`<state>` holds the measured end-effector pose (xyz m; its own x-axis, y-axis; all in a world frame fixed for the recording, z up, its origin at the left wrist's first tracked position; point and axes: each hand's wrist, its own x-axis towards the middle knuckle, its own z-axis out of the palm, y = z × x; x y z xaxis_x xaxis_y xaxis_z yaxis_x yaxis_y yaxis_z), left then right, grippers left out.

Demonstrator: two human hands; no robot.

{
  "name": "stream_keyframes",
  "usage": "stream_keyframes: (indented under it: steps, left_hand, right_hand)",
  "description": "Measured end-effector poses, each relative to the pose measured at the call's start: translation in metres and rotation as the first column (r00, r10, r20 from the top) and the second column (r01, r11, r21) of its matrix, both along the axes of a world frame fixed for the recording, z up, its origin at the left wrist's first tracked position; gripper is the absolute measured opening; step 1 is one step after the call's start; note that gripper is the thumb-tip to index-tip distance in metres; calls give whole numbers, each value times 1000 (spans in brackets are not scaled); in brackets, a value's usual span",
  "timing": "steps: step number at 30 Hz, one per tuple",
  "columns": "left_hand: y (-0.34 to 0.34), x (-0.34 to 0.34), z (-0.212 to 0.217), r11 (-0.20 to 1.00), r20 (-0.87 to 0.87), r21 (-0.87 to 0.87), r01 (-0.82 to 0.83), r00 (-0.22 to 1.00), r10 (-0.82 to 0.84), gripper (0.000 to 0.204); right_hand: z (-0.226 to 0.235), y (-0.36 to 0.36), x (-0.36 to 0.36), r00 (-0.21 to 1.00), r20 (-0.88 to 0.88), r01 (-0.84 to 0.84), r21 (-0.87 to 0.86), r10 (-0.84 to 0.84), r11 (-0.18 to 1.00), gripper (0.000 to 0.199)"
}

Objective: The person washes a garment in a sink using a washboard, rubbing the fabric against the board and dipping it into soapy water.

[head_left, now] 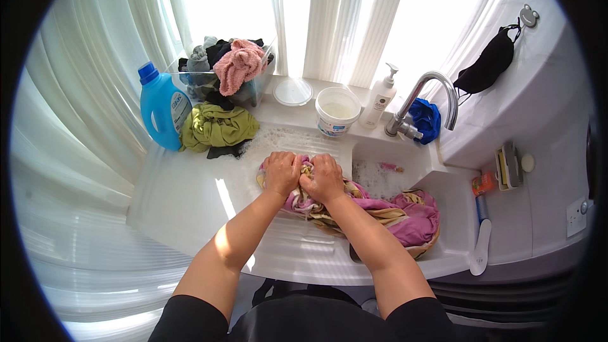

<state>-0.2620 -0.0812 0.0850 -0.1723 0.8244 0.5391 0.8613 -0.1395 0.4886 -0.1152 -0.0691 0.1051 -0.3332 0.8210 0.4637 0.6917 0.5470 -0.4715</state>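
A wet pink and yellow patterned cloth (pixel 415 218) lies bunched over the ribbed washboard part of a white sink (pixel 190 193), its right end hanging into the basin. My left hand (pixel 282 171) and my right hand (pixel 323 178) press side by side on its left end, fingers curled into the folds. The thumbs nearly meet. Both fingertips are partly hidden by the fabric. Suds (pixel 282 140) lie on the ledge beyond my hands, with more foam in the basin around a small pink item.
Left rear: a blue detergent bottle (pixel 166 109), a green cloth (pixel 218 128) and a clear bin (pixel 261 92) of clothes. At the back stand a white tub (pixel 337 111), pump bottle (pixel 379 102) and curved faucet (pixel 451 104). A brush (pixel 481 247) hangs on the right.
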Motion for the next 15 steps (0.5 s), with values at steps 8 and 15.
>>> stream_keyframes:
  steps: [8,15]
  left_hand:
    - [-64,-18,55,915,48,32,403,913,-404,42]
    - [-97,1,23,945,-177,-9,328,929,-324,27]
  right_hand:
    - [54,-64,56,895,-47,-446,-75,443,892,61]
    - [-3,-64,34,929,2,-370,70,371,926,31]
